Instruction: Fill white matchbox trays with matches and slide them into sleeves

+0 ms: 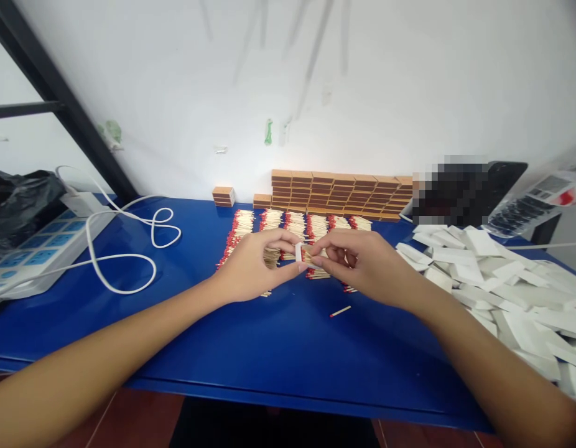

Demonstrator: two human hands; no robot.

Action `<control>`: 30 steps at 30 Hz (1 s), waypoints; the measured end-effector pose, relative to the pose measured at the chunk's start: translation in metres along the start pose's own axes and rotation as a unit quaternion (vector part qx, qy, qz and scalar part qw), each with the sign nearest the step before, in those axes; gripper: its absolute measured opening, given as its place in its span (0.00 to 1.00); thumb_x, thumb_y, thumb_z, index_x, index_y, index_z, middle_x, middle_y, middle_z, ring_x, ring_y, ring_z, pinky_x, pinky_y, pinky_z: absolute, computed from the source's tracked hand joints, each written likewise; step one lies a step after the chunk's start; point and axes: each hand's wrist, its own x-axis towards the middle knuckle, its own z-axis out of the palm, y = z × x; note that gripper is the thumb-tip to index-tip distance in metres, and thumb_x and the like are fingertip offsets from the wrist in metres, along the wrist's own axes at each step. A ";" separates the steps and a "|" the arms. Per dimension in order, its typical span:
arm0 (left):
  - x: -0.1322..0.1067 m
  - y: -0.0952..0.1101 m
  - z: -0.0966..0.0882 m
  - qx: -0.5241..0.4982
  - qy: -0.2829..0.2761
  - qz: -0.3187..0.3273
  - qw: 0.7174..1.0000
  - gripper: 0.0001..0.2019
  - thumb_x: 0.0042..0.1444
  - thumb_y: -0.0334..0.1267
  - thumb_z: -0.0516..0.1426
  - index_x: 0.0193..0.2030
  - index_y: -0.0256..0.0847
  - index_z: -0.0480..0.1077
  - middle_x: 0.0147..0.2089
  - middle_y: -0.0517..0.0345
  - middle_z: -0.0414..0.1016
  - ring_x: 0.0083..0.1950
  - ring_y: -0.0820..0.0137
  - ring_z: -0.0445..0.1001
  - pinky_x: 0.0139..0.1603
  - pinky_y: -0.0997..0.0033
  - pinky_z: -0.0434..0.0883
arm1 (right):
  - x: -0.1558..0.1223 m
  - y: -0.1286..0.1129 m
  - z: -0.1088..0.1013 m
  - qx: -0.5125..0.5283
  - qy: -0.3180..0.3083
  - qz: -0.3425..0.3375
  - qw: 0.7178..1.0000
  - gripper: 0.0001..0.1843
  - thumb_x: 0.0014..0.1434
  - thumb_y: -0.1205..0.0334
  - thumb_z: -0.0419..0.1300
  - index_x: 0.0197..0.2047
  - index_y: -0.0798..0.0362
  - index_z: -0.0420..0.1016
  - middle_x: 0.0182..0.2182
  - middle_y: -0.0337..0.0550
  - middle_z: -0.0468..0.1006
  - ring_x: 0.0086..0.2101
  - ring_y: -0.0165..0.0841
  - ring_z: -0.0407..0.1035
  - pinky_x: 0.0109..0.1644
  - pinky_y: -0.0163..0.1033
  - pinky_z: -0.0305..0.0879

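Observation:
Above the middle of the blue table, my left hand (248, 264) pinches a small white matchbox tray (298, 251) between thumb and fingers. My right hand (367, 261) closes its thumb and fingertips on a few matches (307, 254) at the tray's right side. How far they lie inside it I cannot tell. Behind and beneath both hands lie several rows of red-tipped matches (242, 224), partly covered by my fingers. One loose match (340, 312) rests on the table nearer to me, below my right hand.
Brown matchboxes (334, 193) are stacked along the wall, with a small separate stack (223, 196) left of them. White paper trays (493, 274) are heaped at the right, near a plastic bottle (525, 202). A power strip (40, 249) and white cable (150, 270) lie left.

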 end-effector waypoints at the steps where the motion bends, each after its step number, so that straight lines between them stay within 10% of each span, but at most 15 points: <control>1: 0.000 0.000 0.000 -0.003 -0.004 0.000 1.000 0.15 0.58 0.43 0.67 0.50 0.41 0.76 0.47 0.52 0.84 0.46 0.63 0.84 0.46 0.64 0.80 | 0.000 0.000 0.001 0.004 -0.004 -0.005 1.000 0.10 0.69 0.54 0.61 0.43 0.50 0.82 0.25 0.37 0.72 0.26 0.29 0.63 0.30 0.35 0.57; 11: 0.003 -0.001 -0.001 0.016 0.019 0.000 1.000 0.14 0.57 0.43 0.68 0.48 0.42 0.76 0.44 0.54 0.85 0.46 0.62 0.84 0.51 0.61 0.78 | -0.002 0.000 -0.010 -0.029 0.029 0.007 0.999 0.09 0.68 0.56 0.60 0.41 0.49 0.81 0.26 0.38 0.74 0.27 0.31 0.64 0.32 0.36 0.60; 21: 0.005 0.000 -0.005 0.075 0.110 0.039 0.990 0.13 0.57 0.41 0.69 0.47 0.42 0.76 0.47 0.56 0.85 0.50 0.62 0.83 0.58 0.60 0.76 | -0.003 0.015 -0.008 -0.089 -0.165 0.016 0.982 0.08 0.61 0.64 0.61 0.39 0.48 0.84 0.28 0.39 0.79 0.27 0.31 0.68 0.31 0.37 0.58; 30: 0.004 -0.002 -0.003 0.068 0.093 0.029 0.993 0.16 0.56 0.43 0.69 0.49 0.42 0.76 0.48 0.53 0.85 0.50 0.61 0.84 0.56 0.60 0.76 | -0.002 0.014 -0.003 -0.088 -0.185 0.030 0.978 0.11 0.62 0.64 0.62 0.44 0.46 0.86 0.29 0.38 0.79 0.27 0.31 0.68 0.30 0.37 0.57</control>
